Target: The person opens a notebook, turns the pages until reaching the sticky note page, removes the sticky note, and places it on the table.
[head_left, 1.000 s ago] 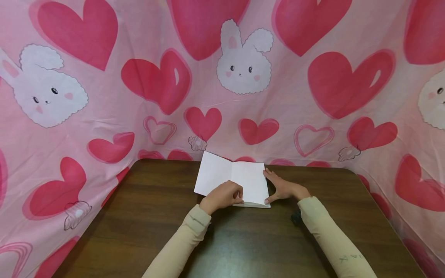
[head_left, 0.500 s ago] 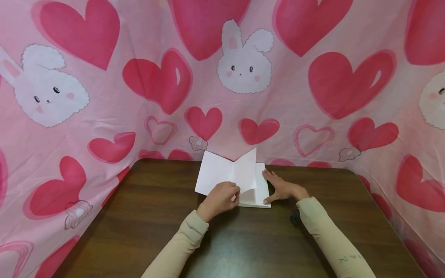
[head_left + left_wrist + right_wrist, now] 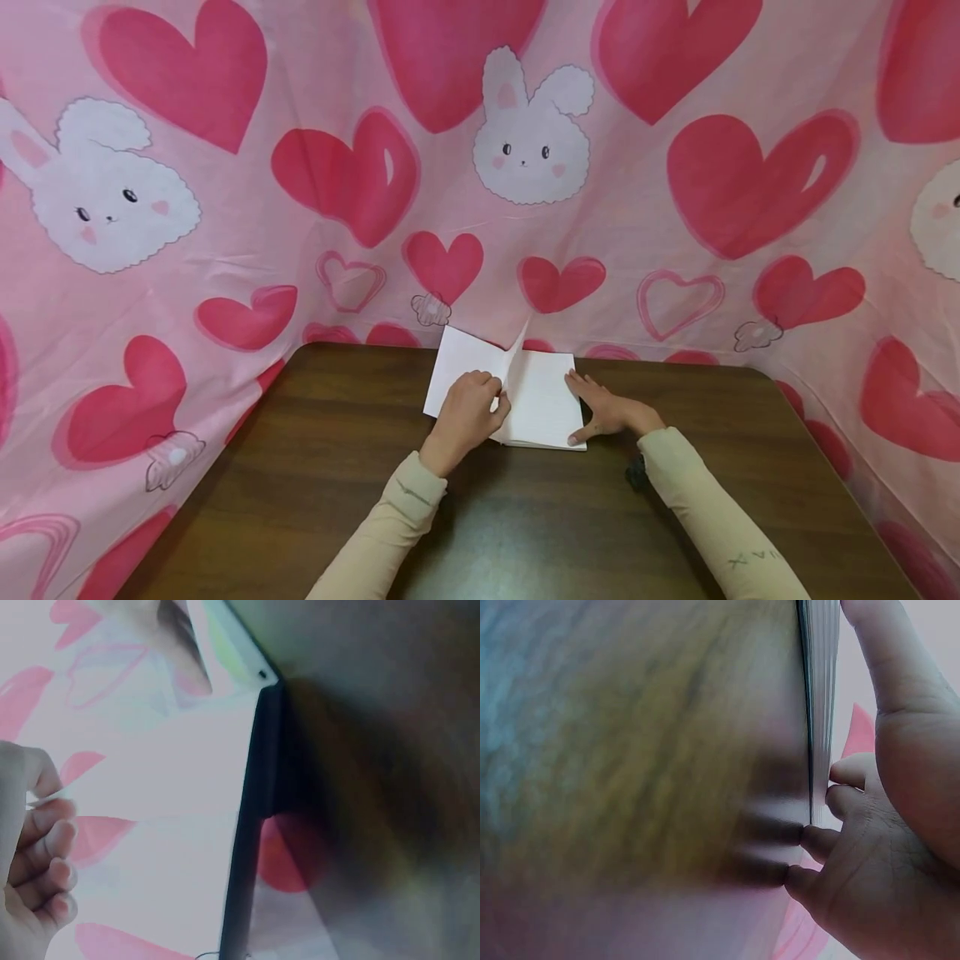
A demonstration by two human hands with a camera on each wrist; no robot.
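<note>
A notebook (image 3: 547, 402) with blank white pages lies spread on the table near its far edge. My left hand (image 3: 467, 412) is over the left page and pinches a single page (image 3: 516, 357), which stands nearly upright at the middle fold. In the left wrist view, thumb and forefinger of the left hand (image 3: 37, 847) meet at that page's edge, the other fingers curled. Along the notebook's right edge rests my right hand (image 3: 609, 408), fingers spread, thumb at the near corner. The right wrist view shows the right hand (image 3: 877, 832) beside the stacked page edges (image 3: 823, 697).
The dark wooden table (image 3: 525, 525) has rounded far corners. A pink cloth (image 3: 622, 208) printed with hearts and rabbits hangs behind it and along both sides. A small dark object (image 3: 636, 473) shows under the right wrist.
My left hand has lifted a page from the right side and brought it leftward, to nearly upright at the fold. The right hand has stayed at the notebook's right edge.
</note>
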